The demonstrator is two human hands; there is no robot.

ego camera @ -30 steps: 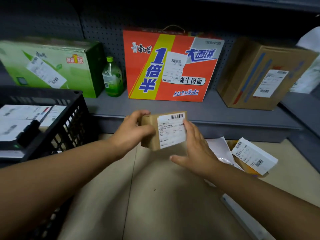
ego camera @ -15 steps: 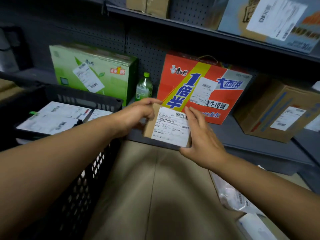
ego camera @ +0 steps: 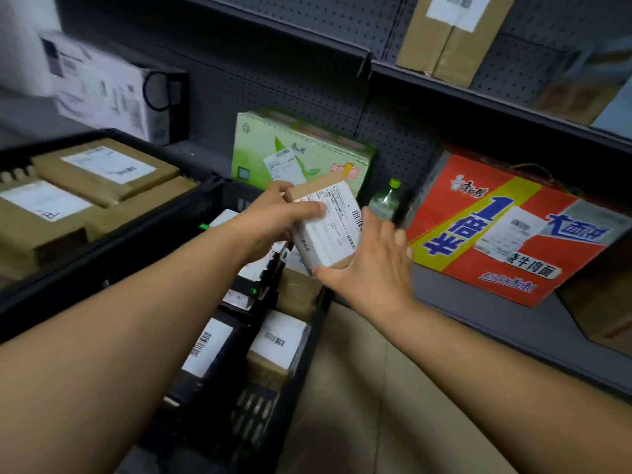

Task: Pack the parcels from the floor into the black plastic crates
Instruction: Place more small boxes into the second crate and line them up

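- A small cardboard parcel [ego camera: 328,230], its white shipping label facing up, was held in the air between both hands, above the far right corner of the nearer black crate [ego camera: 301,357].
- The left hand [ego camera: 273,220] was seen gripping the parcel from its left side, with the thumb laid across the label and the fingers curled behind the far edge.
- The right hand [ego camera: 372,268] was pressed against the parcel's right and lower edge, fingers nearly straight and spread, the thumb touching the bottom corner.
- Several labelled packages [ego camera: 280,340], white, dark and brown, were seen standing and lying inside the nearer black crate.
- A second black crate [ego camera: 113,248], to the left, was filled with flat brown boxes [ego camera: 102,172] bearing white labels.
- On the lower grey shelf [ego camera: 478,319] behind the parcel, a green carton [ego camera: 301,155], a clear bottle with a green cap [ego camera: 384,200] and a red and yellow noodle carton [ego camera: 506,230] were seen side by side.
- A brown carton [ego camera: 448,35] was set on the upper shelf, and a white box [ego camera: 113,90] was blurred at the far left.
- Tan floor [ego camera: 376,405] was visible between the crate and the shelf.
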